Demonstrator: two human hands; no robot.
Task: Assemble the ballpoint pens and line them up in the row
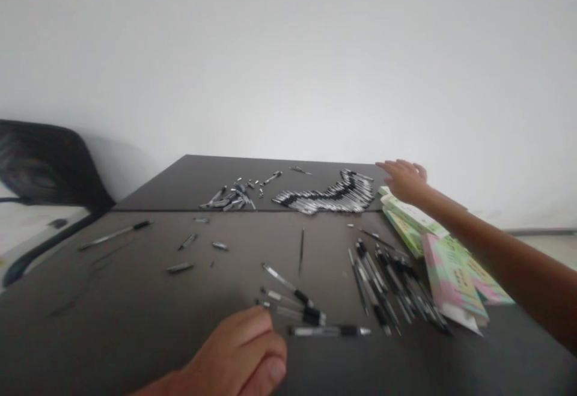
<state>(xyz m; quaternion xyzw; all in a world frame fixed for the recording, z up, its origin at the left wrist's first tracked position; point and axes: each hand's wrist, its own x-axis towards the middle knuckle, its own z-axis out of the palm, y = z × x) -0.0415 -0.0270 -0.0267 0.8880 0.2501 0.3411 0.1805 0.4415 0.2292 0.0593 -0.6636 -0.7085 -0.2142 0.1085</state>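
Note:
At the bottom middle, my left hand (246,351) is closed, with the fingers curled and the thumb against them. Whatever it may hold is hidden. Just beyond its knuckles lie several clear pens with black grips (288,310), and another pen (329,330) lies crosswise to its right. My right hand (403,178) reaches to the far right, palm down with its fingers stretched out and nothing seen in them. It is above the green boxes (417,216), beside a long row of pens (329,196) laid side by side.
A loose pile of pens and thin refills (390,285) lies beside a pink and green box (455,276). Small pen parts (234,196) are heaped at the far left. Single parts (180,268) and a pen (115,235) dot the dark table (148,336). A black chair (49,161) stands left.

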